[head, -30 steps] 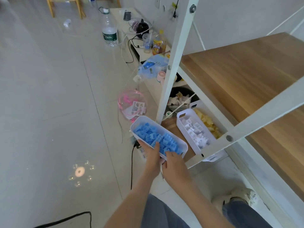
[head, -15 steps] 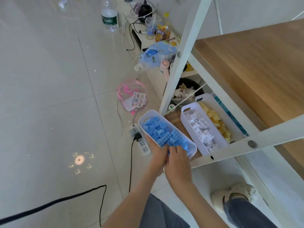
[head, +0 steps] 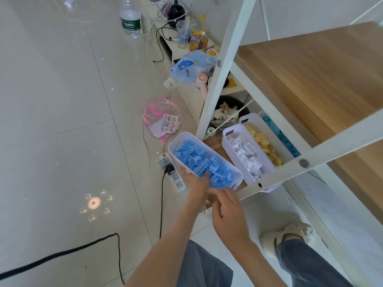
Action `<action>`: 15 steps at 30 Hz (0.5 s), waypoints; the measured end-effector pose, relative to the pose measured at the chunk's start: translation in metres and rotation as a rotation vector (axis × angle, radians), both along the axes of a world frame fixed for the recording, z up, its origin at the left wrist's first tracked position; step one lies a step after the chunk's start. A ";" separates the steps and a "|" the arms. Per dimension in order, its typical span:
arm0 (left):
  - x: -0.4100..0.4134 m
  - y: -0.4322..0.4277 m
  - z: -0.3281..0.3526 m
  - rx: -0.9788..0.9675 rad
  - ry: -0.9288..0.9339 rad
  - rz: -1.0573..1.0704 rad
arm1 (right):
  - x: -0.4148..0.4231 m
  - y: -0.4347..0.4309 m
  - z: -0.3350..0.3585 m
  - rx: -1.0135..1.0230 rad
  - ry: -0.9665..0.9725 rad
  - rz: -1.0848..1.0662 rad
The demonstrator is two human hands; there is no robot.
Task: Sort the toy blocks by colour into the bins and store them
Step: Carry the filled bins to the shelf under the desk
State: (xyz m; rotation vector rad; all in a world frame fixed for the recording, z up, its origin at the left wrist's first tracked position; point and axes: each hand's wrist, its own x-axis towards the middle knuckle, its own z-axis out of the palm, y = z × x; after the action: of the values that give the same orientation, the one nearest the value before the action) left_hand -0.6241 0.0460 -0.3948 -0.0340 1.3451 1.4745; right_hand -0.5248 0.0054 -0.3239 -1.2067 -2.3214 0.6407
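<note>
The blue-block bin [head: 238, 177] is at the front edge of the lower shelf [head: 213, 142], just beside the white-block bin [head: 226, 146] and angled out over the floor. The left hand [head: 195, 190] grips its near end, thumb hooked over the rim against the blue blocks [head: 199, 160] and fingers curled under the wall, while the right hand [head: 228, 212] sits just below the same end with fingers loosely curled; whether it touches the bin cannot be determined. Expect a stiff, smooth plastic shell with a loose, moderately heavy fill: support both short ends or the base, keep it level, and slide it in parallel to the neighbouring bin.
</note>
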 end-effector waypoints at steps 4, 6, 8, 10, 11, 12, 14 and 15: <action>0.000 0.008 -0.009 -0.096 0.073 0.001 | 0.034 0.000 0.002 0.026 0.235 -0.196; 0.006 0.012 -0.009 -0.114 0.025 0.003 | 0.040 0.005 0.004 -0.133 0.328 -0.348; 0.012 0.016 -0.007 -0.123 -0.012 0.006 | 0.040 0.011 0.005 -0.272 0.437 -0.452; 0.016 0.019 -0.004 -0.096 -0.030 0.002 | 0.039 0.018 0.006 -0.381 0.599 -0.591; 0.017 0.020 -0.003 -0.082 -0.029 0.005 | 0.039 0.022 0.006 -0.435 0.650 -0.663; 0.017 0.021 -0.002 -0.067 -0.020 0.011 | 0.040 0.027 0.005 -0.489 0.655 -0.708; 0.017 0.020 0.000 -0.037 -0.004 0.001 | 0.040 0.038 0.001 -0.592 0.581 -0.733; 0.017 0.019 -0.001 -0.020 -0.001 -0.005 | 0.041 0.043 -0.001 -0.641 0.539 -0.726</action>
State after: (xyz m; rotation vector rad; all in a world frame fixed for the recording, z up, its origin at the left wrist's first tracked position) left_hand -0.6073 0.0651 -0.3963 -0.0445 1.3585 1.4566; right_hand -0.4841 0.0488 -0.3251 -1.7322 -1.1306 1.2637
